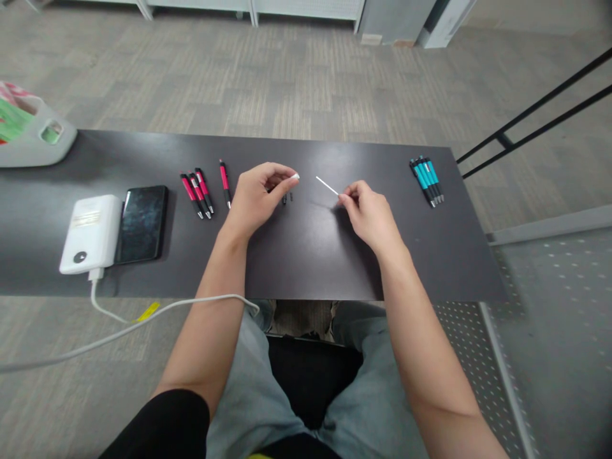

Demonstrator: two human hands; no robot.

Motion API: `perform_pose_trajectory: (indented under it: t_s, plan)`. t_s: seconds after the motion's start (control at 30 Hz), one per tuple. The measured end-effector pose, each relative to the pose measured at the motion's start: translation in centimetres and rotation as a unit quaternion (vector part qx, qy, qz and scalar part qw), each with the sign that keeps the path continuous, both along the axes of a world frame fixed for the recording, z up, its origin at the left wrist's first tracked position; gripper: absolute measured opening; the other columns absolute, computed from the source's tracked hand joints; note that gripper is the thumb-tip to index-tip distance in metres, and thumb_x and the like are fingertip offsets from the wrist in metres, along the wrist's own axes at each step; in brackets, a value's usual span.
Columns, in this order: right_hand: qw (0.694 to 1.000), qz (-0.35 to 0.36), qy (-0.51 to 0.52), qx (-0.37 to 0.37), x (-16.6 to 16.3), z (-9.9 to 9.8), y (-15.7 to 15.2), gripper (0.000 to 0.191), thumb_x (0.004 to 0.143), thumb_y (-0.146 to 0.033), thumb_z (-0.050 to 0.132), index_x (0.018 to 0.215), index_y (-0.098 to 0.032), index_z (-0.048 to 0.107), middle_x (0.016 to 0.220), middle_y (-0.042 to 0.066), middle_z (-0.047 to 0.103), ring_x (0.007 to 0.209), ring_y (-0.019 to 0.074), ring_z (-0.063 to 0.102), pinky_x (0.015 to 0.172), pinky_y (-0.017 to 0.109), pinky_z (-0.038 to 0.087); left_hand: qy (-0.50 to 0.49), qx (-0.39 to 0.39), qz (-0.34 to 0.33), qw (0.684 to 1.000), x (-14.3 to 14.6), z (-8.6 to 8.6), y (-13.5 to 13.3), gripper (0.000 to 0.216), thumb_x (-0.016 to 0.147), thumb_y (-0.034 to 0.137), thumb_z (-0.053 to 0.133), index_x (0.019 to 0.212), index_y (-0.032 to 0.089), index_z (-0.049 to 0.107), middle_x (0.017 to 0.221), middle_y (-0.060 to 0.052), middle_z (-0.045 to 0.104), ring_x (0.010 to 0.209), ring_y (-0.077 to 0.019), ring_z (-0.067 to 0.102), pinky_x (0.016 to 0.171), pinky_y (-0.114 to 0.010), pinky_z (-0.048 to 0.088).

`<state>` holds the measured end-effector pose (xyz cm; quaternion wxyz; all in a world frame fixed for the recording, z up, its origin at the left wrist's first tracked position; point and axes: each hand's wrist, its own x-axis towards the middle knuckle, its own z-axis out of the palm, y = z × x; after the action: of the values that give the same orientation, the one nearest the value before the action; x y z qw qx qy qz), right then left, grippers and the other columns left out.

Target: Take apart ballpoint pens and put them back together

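Observation:
My left hand (258, 196) is closed in a pinch above the dark table, with a small white piece (296, 176) at its fingertips; what kind of piece it is I cannot tell. Between the thumb and fingers of my right hand (370, 213) is a thin white pen refill (327, 185), its free end pointing up and left toward the left hand. Below the left fingertips lie small dark pen parts (285, 199), partly hidden by the hand. A single pink-and-black pen (224, 182) rests just left of my left hand.
Several pink-and-black pens (197, 192) lie further left, and several blue-and-black pens (426, 181) at the right of the table (306, 268). A white power bank (90, 233) with a cable (162, 322) sits beside a black phone (142, 223). A light plastic basket (52, 140) stands at far left.

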<state>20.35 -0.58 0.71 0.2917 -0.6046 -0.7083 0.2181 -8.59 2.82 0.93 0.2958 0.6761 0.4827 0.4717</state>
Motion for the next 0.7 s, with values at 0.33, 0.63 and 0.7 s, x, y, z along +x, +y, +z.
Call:
perform_pose_trajectory:
  t_s: [0.33,0.63,0.7]
  plan:
    - [0.993,0.048,0.107,0.024,0.9,3.5,-0.7,0.017,0.109,-0.045,0.082,0.110,-0.029,0.086,0.108,0.007,0.090,0.102,0.0329,0.084,0.102,0.051,0.069,0.029,0.010,-0.041,0.999,0.8,0.6,-0.5,0.013,0.101,0.041,0.096,0.102,0.029,0.091,0.100,-0.005,0.087,0.093,-0.0268,0.078,0.092,-0.042,0.064]
    - [0.985,0.093,0.121,0.074,-0.2,3.1,-0.7,0.015,0.109,-0.041,0.084,0.106,-0.028,0.089,0.110,0.009,0.091,0.099,0.0328,0.082,0.095,0.049,0.066,0.068,0.039,-0.130,0.988,1.1,0.3,-0.5,0.026,0.104,0.053,0.095,0.105,0.027,0.092,0.102,-0.007,0.087,0.094,-0.0269,0.077,0.091,-0.042,0.063]
    - [0.982,0.092,0.154,0.065,-0.9,2.9,-0.7,0.020,0.107,-0.049,0.090,0.107,-0.029,0.089,0.109,0.006,0.090,0.097,0.0303,0.081,0.094,0.046,0.066,0.056,0.039,-0.142,0.987,1.4,0.1,-0.6,0.028,0.105,0.055,0.095,0.105,0.028,0.092,0.102,-0.007,0.088,0.093,-0.0269,0.078,0.091,-0.042,0.064]
